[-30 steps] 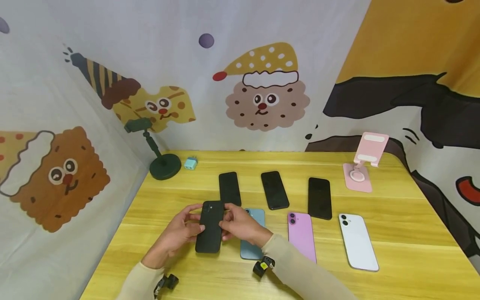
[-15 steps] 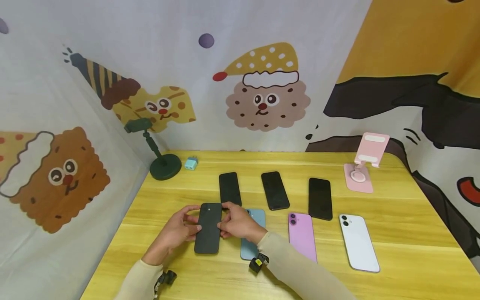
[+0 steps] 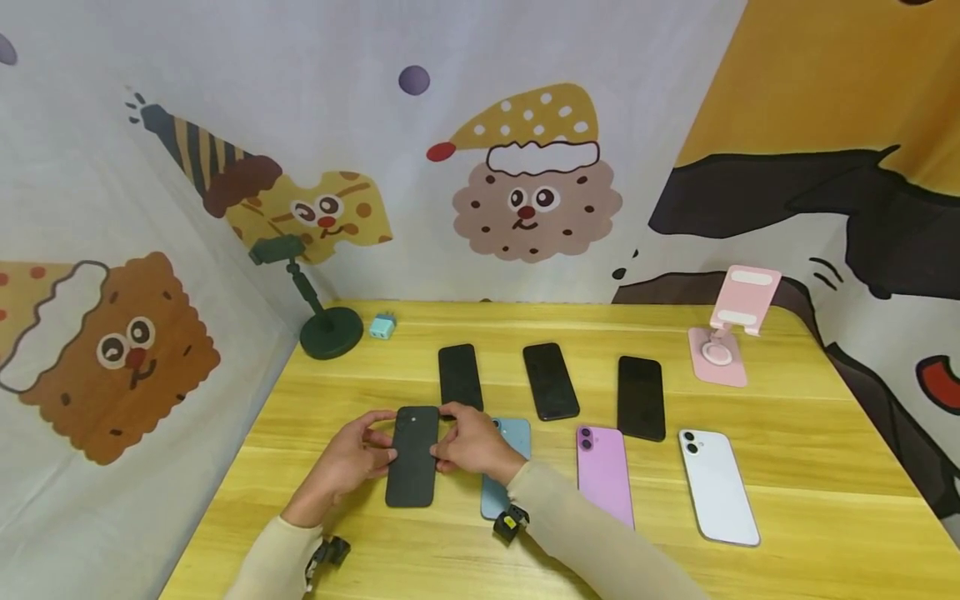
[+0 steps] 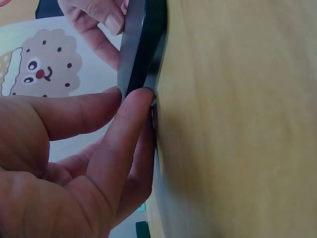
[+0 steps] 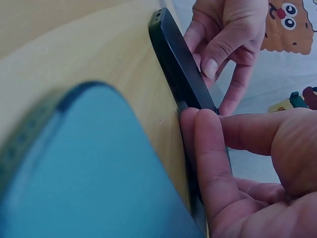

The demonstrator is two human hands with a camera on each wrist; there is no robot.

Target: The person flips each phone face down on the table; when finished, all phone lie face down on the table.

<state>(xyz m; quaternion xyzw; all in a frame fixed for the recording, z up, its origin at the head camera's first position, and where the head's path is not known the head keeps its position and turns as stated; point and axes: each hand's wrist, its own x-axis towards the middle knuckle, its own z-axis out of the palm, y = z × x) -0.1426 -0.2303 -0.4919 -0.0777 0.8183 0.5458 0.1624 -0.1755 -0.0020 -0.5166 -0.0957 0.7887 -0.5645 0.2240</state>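
A black smartphone (image 3: 412, 467) is held back side up, its camera at the far end, close over the table. Along its left edge my left hand (image 3: 348, 458) pinches it between thumb and fingers. The right hand (image 3: 476, 446) grips the opposite edge the same way. Seen from the left wrist, the fingertips (image 4: 138, 99) reach under the phone's edge near the wood. A blue phone (image 5: 94, 173) lies right of the held one, partly covered by the right hand and forearm in the head view. Just beyond the right fingers lies a black phone (image 3: 459, 373), screen up.
Two more black phones (image 3: 551, 381) (image 3: 641, 398) lie in the back row. A pink phone (image 3: 602, 471) and a white phone (image 3: 718, 487) lie at the front right. A green stand (image 3: 332, 333), a light-blue charger plug (image 3: 382, 326) and a pink phone stand (image 3: 717, 354) stand along the back.
Both hands have shifted the black smartphone slightly left and lower, and its far end has tipped down so that it lies flatter. The other phones have stayed put.
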